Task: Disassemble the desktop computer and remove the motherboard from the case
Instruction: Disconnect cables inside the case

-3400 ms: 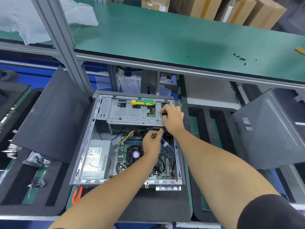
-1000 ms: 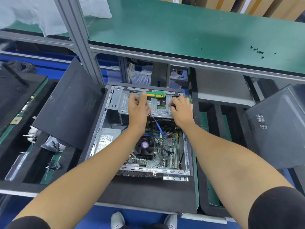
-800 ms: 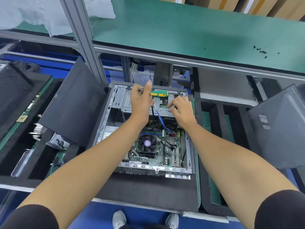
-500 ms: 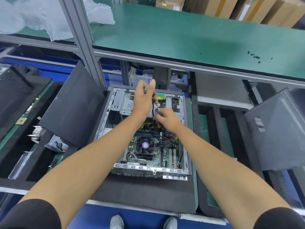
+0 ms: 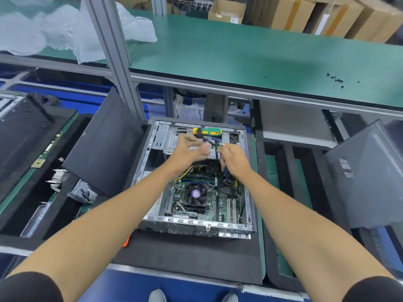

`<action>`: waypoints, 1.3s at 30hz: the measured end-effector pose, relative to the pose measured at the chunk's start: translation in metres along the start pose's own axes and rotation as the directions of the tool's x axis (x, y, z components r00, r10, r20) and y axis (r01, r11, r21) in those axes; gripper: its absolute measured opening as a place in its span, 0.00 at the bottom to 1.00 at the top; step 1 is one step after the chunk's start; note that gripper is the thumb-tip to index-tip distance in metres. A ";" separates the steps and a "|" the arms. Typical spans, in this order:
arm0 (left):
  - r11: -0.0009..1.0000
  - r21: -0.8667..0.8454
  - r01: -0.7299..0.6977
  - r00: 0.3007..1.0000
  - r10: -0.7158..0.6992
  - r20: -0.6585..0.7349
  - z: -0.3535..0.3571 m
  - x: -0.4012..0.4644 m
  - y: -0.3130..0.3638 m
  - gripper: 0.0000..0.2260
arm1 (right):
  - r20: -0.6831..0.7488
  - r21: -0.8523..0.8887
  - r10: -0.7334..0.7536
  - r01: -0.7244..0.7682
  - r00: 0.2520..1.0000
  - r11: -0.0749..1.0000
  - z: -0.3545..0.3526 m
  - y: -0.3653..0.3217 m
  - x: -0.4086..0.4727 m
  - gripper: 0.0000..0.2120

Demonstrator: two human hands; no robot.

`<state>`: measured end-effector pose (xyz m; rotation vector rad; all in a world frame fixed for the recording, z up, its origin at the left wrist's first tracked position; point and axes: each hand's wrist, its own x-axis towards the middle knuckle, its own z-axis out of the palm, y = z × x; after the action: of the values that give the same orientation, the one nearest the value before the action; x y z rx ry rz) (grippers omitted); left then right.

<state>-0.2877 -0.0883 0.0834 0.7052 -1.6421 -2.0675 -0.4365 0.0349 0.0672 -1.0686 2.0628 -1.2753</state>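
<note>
The open desktop case (image 5: 197, 223) lies flat on a black mat in front of me. Inside it sits the green motherboard (image 5: 222, 203) with its black CPU fan (image 5: 195, 194). A green and yellow screwdriver (image 5: 207, 132) lies on the silver drive cage (image 5: 169, 141) at the far end. Both hands hover over that cage. My left hand (image 5: 188, 149) and my right hand (image 5: 234, 159) each pinch an end of a thin blue cable (image 5: 214, 140) stretched between them. The hands are motion-blurred. Yellow and black power wires (image 5: 188, 171) run below my left wrist.
A black side panel (image 5: 104, 144) leans against the case's left side. Another dark case (image 5: 366, 175) stands at the right. A green shelf (image 5: 239, 53) above holds several loose screws (image 5: 335, 79) and plastic wrap (image 5: 65, 33). Loose parts (image 5: 56, 178) lie at the left.
Both hands rose from inside the case to above the drive cage, drawing the blue cable up between them. My right hand moved right, away from the left.
</note>
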 end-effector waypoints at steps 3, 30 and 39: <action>0.984 0.132 0.116 0.988 -0.129 0.087 0.009 -0.005 -0.016 0.31 | 0.040 -0.021 -0.006 0.007 0.999 1.000 0.000 -0.002 -0.003 0.19; -0.343 0.831 -0.439 0.899 -0.173 0.403 -0.077 -0.019 0.025 0.39 | -0.060 -0.096 0.065 -0.071 0.996 0.993 -0.014 0.025 -0.031 0.19; -0.066 0.803 -0.593 0.777 -0.311 0.548 -0.067 -0.029 0.016 0.28 | -0.019 -0.226 0.038 -0.041 0.999 0.973 -0.014 0.021 -0.034 0.17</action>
<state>-0.2235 -0.1262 0.0906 -0.0022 -3.4458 -0.2843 -0.4351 0.0755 0.0546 -1.1112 2.2706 -1.0503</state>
